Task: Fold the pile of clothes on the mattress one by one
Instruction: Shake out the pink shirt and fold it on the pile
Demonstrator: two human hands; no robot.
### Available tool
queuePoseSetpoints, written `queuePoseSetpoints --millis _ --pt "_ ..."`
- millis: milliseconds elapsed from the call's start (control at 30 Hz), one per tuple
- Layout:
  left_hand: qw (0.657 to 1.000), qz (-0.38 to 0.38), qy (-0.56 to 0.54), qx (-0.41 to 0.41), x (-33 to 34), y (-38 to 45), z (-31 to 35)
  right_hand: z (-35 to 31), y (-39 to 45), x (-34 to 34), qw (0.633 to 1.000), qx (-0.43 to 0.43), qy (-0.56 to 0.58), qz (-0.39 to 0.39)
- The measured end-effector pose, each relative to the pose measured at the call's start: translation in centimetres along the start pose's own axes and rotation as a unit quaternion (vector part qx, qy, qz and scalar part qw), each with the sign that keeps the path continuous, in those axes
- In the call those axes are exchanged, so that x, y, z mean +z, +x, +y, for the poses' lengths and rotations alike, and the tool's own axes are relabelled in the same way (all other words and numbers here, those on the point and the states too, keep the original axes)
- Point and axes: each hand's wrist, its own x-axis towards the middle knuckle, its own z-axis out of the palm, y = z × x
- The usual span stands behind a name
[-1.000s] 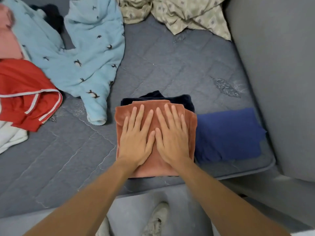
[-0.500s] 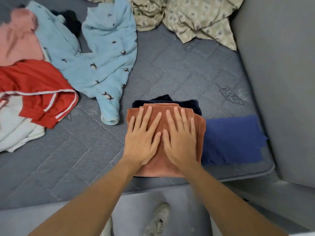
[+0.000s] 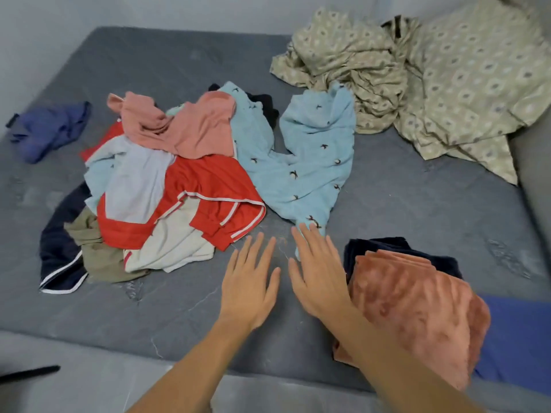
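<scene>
Because folded pieces are stacked lower right, the rust cloth (image 3: 417, 317) lies apart from the pile (image 3: 167, 186) at centre left on the mattress (image 3: 417, 210). Left hand (image 3: 249, 281) and right hand (image 3: 317, 275) hover flat, fingers spread, empty, apparently bound for the blue garment (image 3: 304, 162) just beyond them.

Pale grey wall (image 3: 74, 13), grey floor (image 3: 74, 380)

pile of clothes (image 3: 167, 192): jumbled, unfolded, mid-mattress (image 3: 417, 210) | folded stack (image 3: 417, 305): near-right edge
</scene>
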Motion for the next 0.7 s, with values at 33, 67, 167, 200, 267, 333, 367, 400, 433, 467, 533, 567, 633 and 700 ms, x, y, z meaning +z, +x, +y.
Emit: queuePoseSetpoints --millis 33,67,167,200,267,333,367,400,433,467,533,567,633,700 --pt "1.000 -0.001 -0.001 -0.010 -0.4 0.1 -2.5 -1.5 1.3 1.3 1.000 -0.005 0.001 -0.009" --pt "1.000 -0.006 -0.003 -0.019 -0.8 0.2 -5.0 -3.1 2.6 2.7 1.000 -0.009 0.001 -0.017" --pt "0.999 -0.008 -0.011 -0.042 -1.8 0.6 -13.2 -7.8 6.7 7.1 0.999 -0.025 -0.006 -0.029" --pt "0.999 -0.008 -0.011 -0.045 -2.1 1.0 -16.0 -9.4 8.3 8.5 0.999 -0.032 -0.007 -0.033" --pt "0.999 -0.007 -0.006 -0.046 -3.2 1.9 -21.4 -12.7 11.7 11.3 0.998 -0.044 -0.002 -0.046" --pt "0.999 0.005 0.007 -0.045 -4.7 3.7 -26.5 -16.0 15.6 13.9 0.997 -0.050 0.000 -0.056" --pt "0.999 0.010 0.012 -0.046 -5.6 4.8 -29.1 -17.8 17.7 15.0 0.997 -0.053 0.001 -0.056" --pt "0.999 0.012 0.018 -0.047 -6.6 6.1 -31.5 -19.5 19.7 16.1 0.997 -0.056 0.001 -0.054" --pt "0.998 0.014 0.026 -0.049 -7.5 7.4 -33.8 -21.1 21.7 17.0 0.997 -0.057 0.001 -0.054" --pt "0.998 0.015 0.036 -0.053 -8.4 8.8 -36.0 -22.5 23.6 17.8 0.997 -0.058 0.001 -0.054" --pt "0.996 0.017 0.058 -0.060 -10.0 11.6 -39.9 -25.0 27.2 19.0 0.997 -0.057 0.001 -0.051" --pt "0.996 0.019 0.064 -0.060 -10.8 13.1 -41.5 -25.9 29.0 19.4 0.997 -0.059 -0.001 -0.050" --pt "0.997 0.018 0.065 -0.047 -12.2 16.2 -43.9 -27.1 32.2 19.8 0.997 -0.060 -0.010 -0.053" --pt "0.998 0.016 0.057 -0.032 -13.0 19.3 -45.0 -27.3 34.9 19.8 0.997 -0.048 -0.019 -0.055"
